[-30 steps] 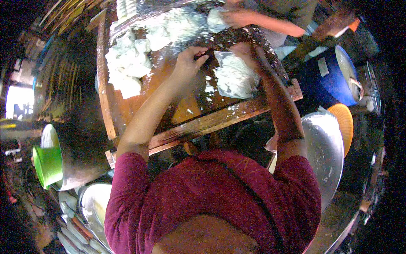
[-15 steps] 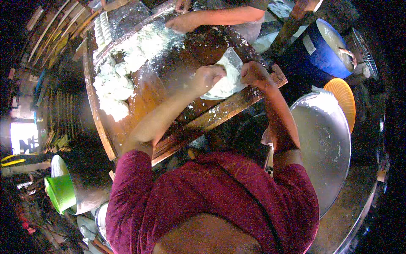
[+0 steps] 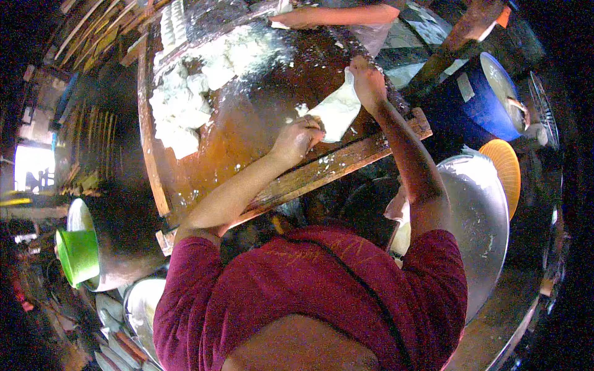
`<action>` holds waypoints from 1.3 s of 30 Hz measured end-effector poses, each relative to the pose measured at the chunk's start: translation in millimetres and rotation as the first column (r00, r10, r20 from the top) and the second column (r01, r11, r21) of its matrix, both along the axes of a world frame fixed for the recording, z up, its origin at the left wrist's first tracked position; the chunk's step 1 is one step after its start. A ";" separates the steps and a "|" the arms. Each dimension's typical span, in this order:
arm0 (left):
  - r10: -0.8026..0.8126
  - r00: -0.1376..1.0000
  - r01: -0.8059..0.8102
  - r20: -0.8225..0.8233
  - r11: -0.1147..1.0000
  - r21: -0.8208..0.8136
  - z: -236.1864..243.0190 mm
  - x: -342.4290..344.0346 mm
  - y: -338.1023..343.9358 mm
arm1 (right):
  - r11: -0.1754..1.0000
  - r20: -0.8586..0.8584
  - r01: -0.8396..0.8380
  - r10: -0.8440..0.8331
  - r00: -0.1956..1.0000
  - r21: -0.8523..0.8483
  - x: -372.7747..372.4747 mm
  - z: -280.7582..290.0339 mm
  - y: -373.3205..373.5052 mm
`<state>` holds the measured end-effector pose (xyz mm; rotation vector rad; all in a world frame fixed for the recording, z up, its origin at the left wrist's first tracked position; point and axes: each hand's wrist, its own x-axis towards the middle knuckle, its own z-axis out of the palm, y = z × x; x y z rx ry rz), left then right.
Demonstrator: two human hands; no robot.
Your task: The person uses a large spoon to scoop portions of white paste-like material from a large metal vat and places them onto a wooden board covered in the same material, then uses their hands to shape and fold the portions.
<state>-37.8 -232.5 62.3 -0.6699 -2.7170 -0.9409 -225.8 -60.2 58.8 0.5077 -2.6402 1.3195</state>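
My left hand (image 3: 300, 139) has its fingers closed on the lower-left end of a white folded piece (image 3: 334, 112), dough or a filled bag; I cannot tell which. My right hand (image 3: 368, 83) grips the upper-right end of the same piece, which lies at a slant on the flour-dusted wooden board (image 3: 247, 120), near its front rail (image 3: 328, 164). Loose white crumbs are scattered around it. To the left, large lumpy white masses (image 3: 179, 105) sit on the board among spread flour.
A co-worker's arm and hand (image 3: 334, 17) reach along the far edge, by white ridged pieces (image 3: 174, 25). At right stand a blue drum (image 3: 482, 105), an orange sieve-like disc (image 3: 508, 176) and a large metal basin (image 3: 476, 241). A green bucket (image 3: 80, 260) is at lower left.
The white piece has become narrower, apparently folded over. My left hand has moved down to its lower end; my right hand has moved up since half a second ago.
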 end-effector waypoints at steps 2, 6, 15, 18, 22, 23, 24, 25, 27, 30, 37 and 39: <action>0.117 0.989 -0.123 -0.086 0.990 -0.066 -7.3 9.0 -9.9 | 0.976 0.182 -0.153 0.181 0.967 -0.157 47.0 26.3 -20.8; 0.110 0.975 -0.149 -0.196 0.969 -0.198 -22.5 -6.5 -11.5 | 0.746 -0.119 -0.329 0.477 0.871 0.579 90.1 17.7 -12.9; 0.339 0.792 -0.230 -0.507 0.936 0.266 92.7 33.4 -49.6 | 0.646 0.146 -0.763 0.758 0.636 -0.026 69.2 100.4 -85.6; 0.260 0.858 -0.179 -0.443 0.960 0.216 113.4 59.2 -83.1 | 0.477 0.170 -0.871 0.854 0.491 0.118 87.2 105.0 -139.0; 0.267 0.905 -0.244 -0.331 0.963 0.111 106.1 81.6 -137.5 | 0.444 -0.151 -0.895 0.889 0.433 0.041 112.4 88.3 -208.5; 0.283 0.927 -0.244 -0.247 0.953 0.179 105.6 83.2 -141.5 | 0.363 -0.228 -0.930 0.911 0.343 0.055 116.7 83.2 -217.4; 0.290 0.943 -0.246 -0.160 0.937 0.246 104.7 85.1 -144.8 | 0.415 -0.181 -0.910 0.894 0.410 -0.013 119.9 66.6 -221.2; 0.289 0.954 -0.252 -0.077 0.917 0.308 105.1 85.8 -147.4 | 0.466 -0.135 -0.882 0.871 0.472 -0.078 120.7 38.0 -226.4; 0.318 0.947 -0.290 -0.045 0.908 0.301 90.6 83.1 -156.5 | 0.560 -0.030 -0.826 0.828 0.560 0.059 106.3 -13.0 -226.4; 0.566 0.800 -0.567 0.198 0.821 -0.056 19.7 80.4 -194.8 | 0.527 0.589 -0.847 0.707 0.393 -0.068 129.2 21.2 -227.7; 0.869 0.494 -0.750 -0.041 0.449 0.486 53.3 98.9 -175.0 | 0.405 0.209 -0.781 0.810 0.547 0.476 155.4 22.8 -251.0; 0.904 0.398 -0.725 -0.157 0.414 0.550 53.4 99.4 -198.6 | 0.547 0.203 -0.810 0.786 0.584 0.211 154.6 33.7 -282.7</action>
